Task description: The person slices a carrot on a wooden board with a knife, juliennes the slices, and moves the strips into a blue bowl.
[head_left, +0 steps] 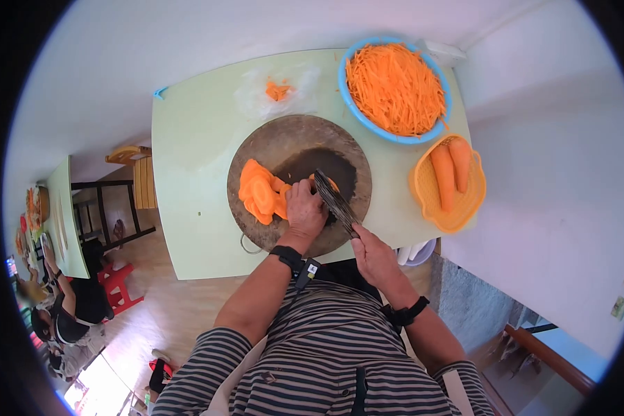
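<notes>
A round, dark-stained cutting board [305, 132] lies on the pale green table. On its left part rests a pile of carrot slices [258, 194]. My left hand [306, 210] is on the board with its fingers curled down onto carrot, beside the knife; the held piece is mostly hidden under the fingers. My right hand [376, 255] is closed around the handle of a dark-bladed knife [334, 200]. The blade stands just right of my left fingertips, with a bit of orange carrot showing beside it.
A blue basin [350, 104] of shredded carrot stands at the back right. Nearer, a yellow basket [464, 218] holds two carrots [443, 177]. Carrot scraps [277, 90] lie on clear plastic behind the board. Another person [62, 312] is at a table on the far left, near a red stool [120, 286].
</notes>
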Available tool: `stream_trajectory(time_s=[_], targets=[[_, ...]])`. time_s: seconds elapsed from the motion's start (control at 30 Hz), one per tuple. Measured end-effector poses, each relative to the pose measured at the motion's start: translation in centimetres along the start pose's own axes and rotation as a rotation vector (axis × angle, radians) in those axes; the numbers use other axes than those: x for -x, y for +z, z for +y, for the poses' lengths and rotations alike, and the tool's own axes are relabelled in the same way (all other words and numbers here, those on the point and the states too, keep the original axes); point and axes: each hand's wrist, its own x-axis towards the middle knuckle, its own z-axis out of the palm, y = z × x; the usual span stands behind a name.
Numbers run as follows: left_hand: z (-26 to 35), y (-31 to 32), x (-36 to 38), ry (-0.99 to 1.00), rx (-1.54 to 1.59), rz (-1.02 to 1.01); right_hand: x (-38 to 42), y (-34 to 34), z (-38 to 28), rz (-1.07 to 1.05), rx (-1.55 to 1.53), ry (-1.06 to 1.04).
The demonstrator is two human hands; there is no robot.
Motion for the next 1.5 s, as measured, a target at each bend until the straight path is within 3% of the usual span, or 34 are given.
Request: stream_trajectory(time_s=[0.23, 0.3, 0.7, 0.87, 1.1, 1.5], targets=[[0.0, -0.1, -0.1, -0.019, -0.062, -0.053, 0.5, 0.8, 0.4, -0.020, 0.019, 0.004], [0.0, -0.1, -0.1, -0.020, -0.079, -0.068, 0.8, 1.1, 0.9, 0.080, 0.051, -0.103], [0.0, 0.2, 0.0, -0.036, -0.078, -0.033, -0.9, 0.6, 0.4, -0.013, 0.283, -0.009], [-0.4, 0.4, 0.3, -0.048, -0.106, -0.101, -2.0, 1.2, 1.0, 0.024, 0.215, -0.040], [-0.2, 0.6, 0.2, -0.023, -0.050, -0.003, -0.1, 0.4, 1.0, 0.047, 0.145, -0.081], [-0.2, 0.2, 0.1, -0.014, -0.053, -0.017, -1.0, 0.1, 0.8, 0.024, 0.236, -0.044]])
